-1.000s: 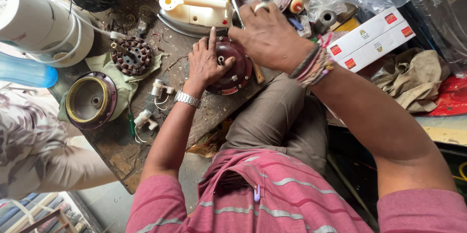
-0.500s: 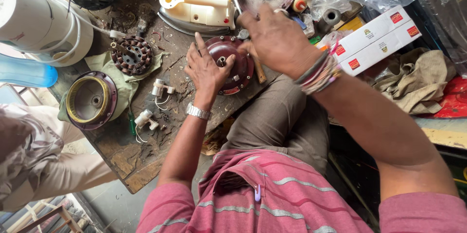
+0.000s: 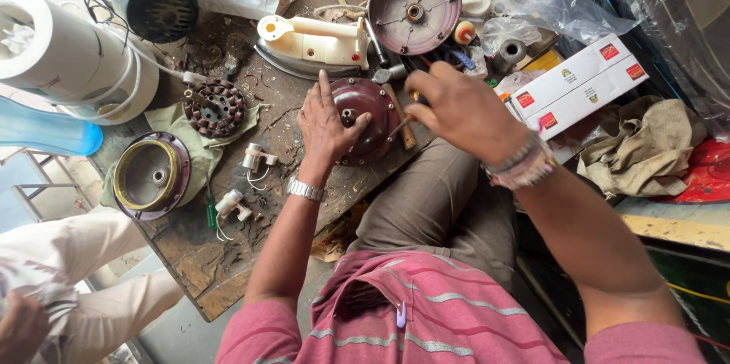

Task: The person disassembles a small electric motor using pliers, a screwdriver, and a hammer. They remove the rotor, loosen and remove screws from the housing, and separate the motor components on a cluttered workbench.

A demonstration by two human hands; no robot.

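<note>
Nearest the camera, two forearms reached out over a striped pink shirt [image 3: 426, 318] toward the worn wooden bench [image 3: 190, 257]. The left hand [image 3: 328, 125], a metal watch at its wrist, lay flat with fingers spread and released, palm pressing the left edge of one maroon motor cover [image 3: 369, 117]. The right hand [image 3: 464, 109], wrist ringed with thread bands, was clenched around a thin tool [image 3: 401, 127] whose tip slanted down-left onto the cover; what kind of tool it was could not be told. The cover sat dome-up at the bench's near edge, its central shaft hole facing upward, round with no clear long axis. To the left lay two small white capacitors [image 3: 255, 159], one copper-wound stator [image 3: 217, 108] and one second housing [image 3: 150, 174]. Farther off rested one cream clothes iron [image 3: 312, 43], one round fan plate [image 3: 414, 5] and two white boxes [image 3: 582, 83].
</note>
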